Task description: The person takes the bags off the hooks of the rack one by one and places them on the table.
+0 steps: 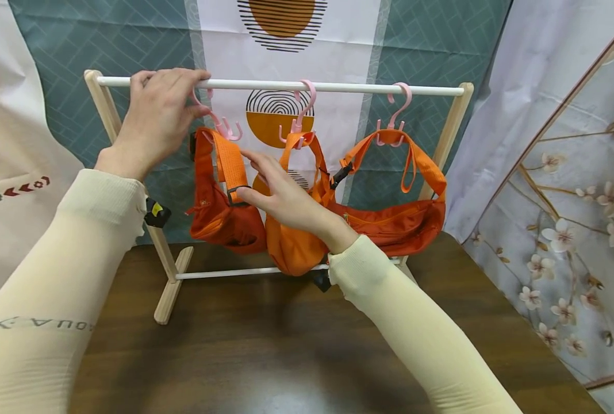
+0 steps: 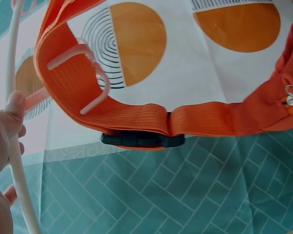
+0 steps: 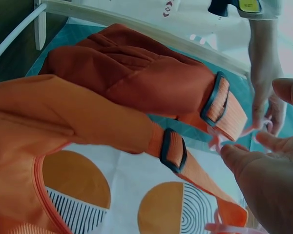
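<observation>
My left hand (image 1: 159, 109) is at the rack's white rod (image 1: 255, 84), its fingers over the top, and pinches the left pink hook (image 1: 211, 115). From that hook an orange-red waist bag (image 1: 224, 227) hangs by its orange strap (image 1: 230, 164). My right hand (image 1: 291, 195) is by this strap, fingers spread and thumb close to the black slider (image 1: 236, 196); contact is unclear. A lighter orange bag (image 1: 294, 253) hangs from the middle pink hook (image 1: 300, 112), partly behind the right hand. In the left wrist view, the strap's black buckle (image 2: 141, 139) shows below the hook's prongs.
A third orange-red bag (image 1: 400, 227) hangs from the right pink hook (image 1: 394, 118). The wooden rack (image 1: 168, 296) stands on a dark brown table (image 1: 265, 356). Behind it is a patterned teal and white cloth (image 1: 131, 40), with a floral curtain (image 1: 565, 241) at the right.
</observation>
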A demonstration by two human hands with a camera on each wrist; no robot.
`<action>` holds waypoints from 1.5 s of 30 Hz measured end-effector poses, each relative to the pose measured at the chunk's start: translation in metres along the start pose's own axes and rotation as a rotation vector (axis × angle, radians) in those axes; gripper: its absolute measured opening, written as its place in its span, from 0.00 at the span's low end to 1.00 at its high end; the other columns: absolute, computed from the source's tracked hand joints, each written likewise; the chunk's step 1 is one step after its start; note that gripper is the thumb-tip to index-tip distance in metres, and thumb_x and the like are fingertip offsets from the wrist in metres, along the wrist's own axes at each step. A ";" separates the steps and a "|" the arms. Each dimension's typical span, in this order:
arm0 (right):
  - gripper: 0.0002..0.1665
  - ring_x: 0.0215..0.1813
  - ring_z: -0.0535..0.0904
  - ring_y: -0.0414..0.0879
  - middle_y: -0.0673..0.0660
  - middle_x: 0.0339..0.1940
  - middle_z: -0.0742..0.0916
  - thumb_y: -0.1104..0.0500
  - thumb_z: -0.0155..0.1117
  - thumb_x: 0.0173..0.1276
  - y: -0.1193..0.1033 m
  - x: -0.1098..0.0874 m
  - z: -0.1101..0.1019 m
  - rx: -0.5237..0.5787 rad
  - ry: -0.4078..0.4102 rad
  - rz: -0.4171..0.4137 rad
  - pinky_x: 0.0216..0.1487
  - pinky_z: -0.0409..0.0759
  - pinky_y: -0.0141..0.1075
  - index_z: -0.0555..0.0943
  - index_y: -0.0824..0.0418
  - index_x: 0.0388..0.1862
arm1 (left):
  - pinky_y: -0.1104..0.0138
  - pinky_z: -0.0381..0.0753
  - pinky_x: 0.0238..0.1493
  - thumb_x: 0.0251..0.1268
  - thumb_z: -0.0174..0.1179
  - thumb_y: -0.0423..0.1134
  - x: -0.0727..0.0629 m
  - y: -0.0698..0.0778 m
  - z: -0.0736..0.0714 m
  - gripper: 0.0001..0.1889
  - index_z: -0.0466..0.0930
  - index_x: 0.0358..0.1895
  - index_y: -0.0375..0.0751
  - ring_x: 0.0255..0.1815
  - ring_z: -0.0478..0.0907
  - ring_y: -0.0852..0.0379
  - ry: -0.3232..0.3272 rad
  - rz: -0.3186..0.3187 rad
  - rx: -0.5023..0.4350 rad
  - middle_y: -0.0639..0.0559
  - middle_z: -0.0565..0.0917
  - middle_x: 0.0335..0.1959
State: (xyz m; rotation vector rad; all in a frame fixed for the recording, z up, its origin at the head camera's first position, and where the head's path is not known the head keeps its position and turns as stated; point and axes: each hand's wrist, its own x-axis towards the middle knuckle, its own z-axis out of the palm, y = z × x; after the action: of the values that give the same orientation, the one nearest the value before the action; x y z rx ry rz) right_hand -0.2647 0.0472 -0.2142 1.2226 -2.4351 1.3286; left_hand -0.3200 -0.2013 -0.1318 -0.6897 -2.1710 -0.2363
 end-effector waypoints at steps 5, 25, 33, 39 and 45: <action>0.45 0.84 0.52 0.44 0.55 0.85 0.57 0.50 0.59 0.82 0.000 0.009 0.008 0.017 0.004 0.041 0.80 0.56 0.33 0.48 0.55 0.87 | 0.41 0.55 0.72 0.73 0.65 0.39 0.003 0.000 -0.005 0.27 0.72 0.72 0.39 0.70 0.72 0.38 -0.043 -0.033 -0.007 0.37 0.80 0.65; 0.49 0.78 0.63 0.48 0.58 0.83 0.62 0.50 0.63 0.78 0.008 0.047 0.036 -0.080 0.230 0.197 0.78 0.61 0.39 0.48 0.58 0.86 | 0.46 0.49 0.76 0.72 0.65 0.45 0.004 0.003 0.001 0.31 0.72 0.75 0.44 0.72 0.70 0.40 -0.020 -0.114 -0.069 0.41 0.79 0.69; 0.38 0.57 0.76 0.50 0.58 0.67 0.78 0.54 0.64 0.78 0.008 0.055 0.038 -0.231 0.315 0.180 0.58 0.76 0.38 0.61 0.61 0.80 | 0.47 0.47 0.77 0.72 0.65 0.45 0.003 0.004 0.005 0.31 0.71 0.76 0.45 0.73 0.69 0.41 -0.006 -0.118 -0.077 0.42 0.78 0.70; 0.33 0.55 0.76 0.49 0.58 0.64 0.80 0.60 0.59 0.76 0.006 0.057 0.033 -0.172 0.335 0.162 0.56 0.75 0.33 0.67 0.61 0.79 | 0.47 0.47 0.77 0.72 0.66 0.44 0.003 0.005 0.005 0.31 0.71 0.76 0.45 0.73 0.69 0.41 0.001 -0.118 -0.068 0.42 0.78 0.70; 0.35 0.46 0.77 0.49 0.60 0.55 0.83 0.61 0.62 0.76 0.003 0.062 0.027 0.084 0.284 0.197 0.44 0.76 0.31 0.66 0.61 0.79 | 0.47 0.47 0.77 0.73 0.65 0.45 0.003 0.004 0.004 0.31 0.71 0.76 0.45 0.74 0.69 0.41 -0.004 -0.121 -0.062 0.42 0.78 0.70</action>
State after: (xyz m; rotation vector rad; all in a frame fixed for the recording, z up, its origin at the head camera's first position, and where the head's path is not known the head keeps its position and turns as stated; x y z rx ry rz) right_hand -0.3012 -0.0088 -0.2053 0.7595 -2.3624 1.5496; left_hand -0.3218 -0.1950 -0.1329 -0.5943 -2.2198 -0.3674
